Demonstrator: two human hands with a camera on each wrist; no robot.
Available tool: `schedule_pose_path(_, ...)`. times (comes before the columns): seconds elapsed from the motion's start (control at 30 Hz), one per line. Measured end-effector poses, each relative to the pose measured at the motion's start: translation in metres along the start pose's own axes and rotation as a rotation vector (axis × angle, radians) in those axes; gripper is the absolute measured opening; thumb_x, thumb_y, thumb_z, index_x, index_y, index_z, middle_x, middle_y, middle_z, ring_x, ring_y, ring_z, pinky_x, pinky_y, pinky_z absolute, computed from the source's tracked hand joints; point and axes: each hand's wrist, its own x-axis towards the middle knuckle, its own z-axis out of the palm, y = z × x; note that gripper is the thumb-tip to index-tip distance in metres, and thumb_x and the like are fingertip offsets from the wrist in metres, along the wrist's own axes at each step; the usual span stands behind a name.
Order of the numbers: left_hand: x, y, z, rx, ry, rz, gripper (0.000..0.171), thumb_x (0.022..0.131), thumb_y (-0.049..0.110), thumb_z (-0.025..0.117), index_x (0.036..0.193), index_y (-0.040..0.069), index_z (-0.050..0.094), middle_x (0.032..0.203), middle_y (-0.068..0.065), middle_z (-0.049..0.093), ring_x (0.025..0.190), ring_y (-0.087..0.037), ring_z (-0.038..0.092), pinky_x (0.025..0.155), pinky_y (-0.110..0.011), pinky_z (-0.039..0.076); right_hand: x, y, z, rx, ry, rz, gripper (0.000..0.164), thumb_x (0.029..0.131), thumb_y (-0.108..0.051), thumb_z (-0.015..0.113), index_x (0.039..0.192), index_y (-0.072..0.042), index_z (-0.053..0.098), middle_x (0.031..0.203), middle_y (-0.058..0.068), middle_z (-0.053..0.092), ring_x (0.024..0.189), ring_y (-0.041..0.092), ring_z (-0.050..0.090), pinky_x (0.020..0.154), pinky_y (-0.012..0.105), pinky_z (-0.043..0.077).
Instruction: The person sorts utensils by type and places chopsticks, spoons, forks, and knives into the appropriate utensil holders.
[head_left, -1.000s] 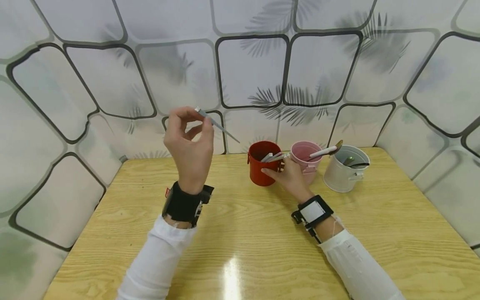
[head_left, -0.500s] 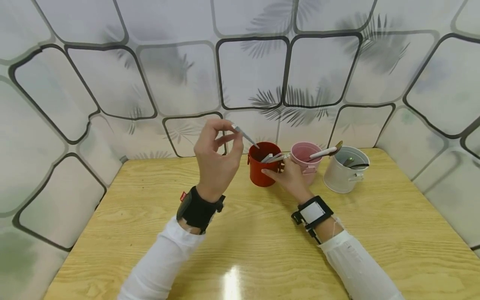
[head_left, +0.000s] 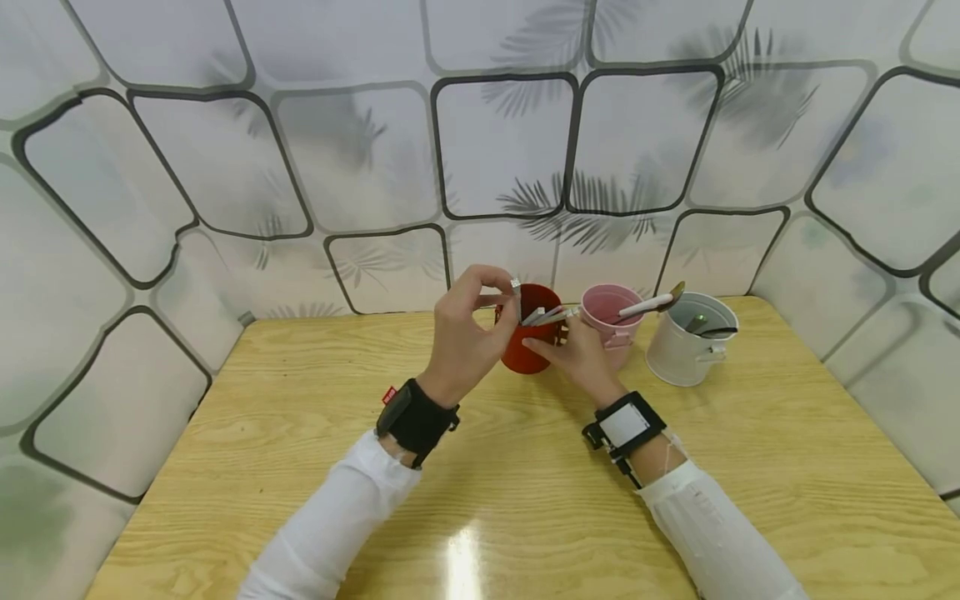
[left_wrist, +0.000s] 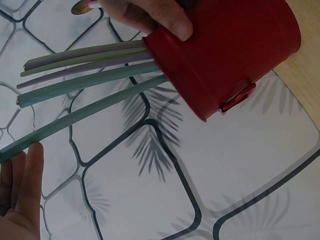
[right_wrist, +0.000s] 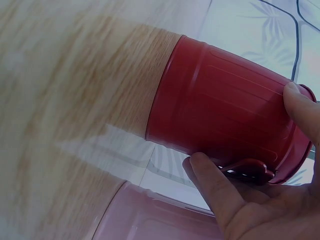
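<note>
My left hand [head_left: 468,333] pinches the upper end of a long thin teal stick [left_wrist: 90,114] with a pale tip. In the left wrist view the stick's lower end passes inside the rim of a small red metal bucket [head_left: 523,355]. Several similar sticks, among them another teal one [left_wrist: 85,86] and a purple one [left_wrist: 75,73], lean out of that bucket. My right hand [head_left: 587,360] holds the bucket at its right side, thumb on the wall near the rim and fingers by the side handle [right_wrist: 250,170]. The sticks' lower ends are hidden inside.
A pink bucket [head_left: 617,340] stands just right of the red one, with a white-handled spoon [head_left: 648,305] leaning out of it. Farther right is a white bucket [head_left: 675,354] with utensils inside. All stand on a wooden table [head_left: 510,500] before a patterned backdrop [head_left: 502,142].
My left hand has moved right and down, bringing the teal stick from the air at the left to the red bucket, its lower end now within the rim. The right hand has stayed put.
</note>
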Motion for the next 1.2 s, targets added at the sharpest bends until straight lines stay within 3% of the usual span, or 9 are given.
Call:
schedule_pose_path(0.23,-0.009,-0.011,0.006,0.046,-0.093,-0.020,0.019,0.091,-0.009,0.070,0.107,-0.004,0.060,0.099,-0.016,0.064,0.090,-0.025,0.067,0.082,-0.033,0.062,0.000,0.001,0.000,-0.015,0.013,-0.044,0.051,0.089,-0.012,0.083,0.133,-0.002,0.058,0.123,0.016,0.068,0.105,0.032,0.063,0.093,0.054,0.055)
schedule_pose_path(0.53,-0.017,-0.024,0.009,0.115,-0.174,-0.054,0.015,0.094,-0.006,0.070,0.107,-0.002,0.066,0.103,-0.015,0.067,0.092,-0.024,0.067,0.083,-0.035,0.060,0.000,0.003,0.000,-0.041,0.007,-0.041,0.050,0.090,-0.013,0.083,0.133,-0.002,0.059,0.122,0.015,0.068,0.106,0.031,0.063,0.094,0.053,0.055)
schedule_pose_path(0.93,-0.024,-0.028,0.015,0.107,-0.215,-0.078,0.015,0.095,-0.005,0.069,0.109,0.000,0.065,0.104,-0.014,0.066,0.093,-0.025,0.064,0.081,-0.043,0.060,0.000,0.001,-0.001,-0.029,0.011,-0.078,0.048,0.088,-0.011,0.084,0.130,-0.004,0.061,0.122,0.016,0.067,0.106,0.033,0.063,0.092,0.053,0.054)
schedule_pose_path(1.2,-0.024,-0.025,0.023,0.146,-0.237,-0.076,0.013,0.096,-0.002,0.070,0.109,0.000,0.068,0.106,-0.011,0.068,0.097,-0.021,0.066,0.085,-0.035,0.059,0.001,0.003,0.000,-0.055,0.035,-0.081,0.050,0.087,-0.007,0.084,0.129,0.000,0.059,0.122,0.019,0.066,0.104,0.037,0.062,0.091,0.055,0.056)
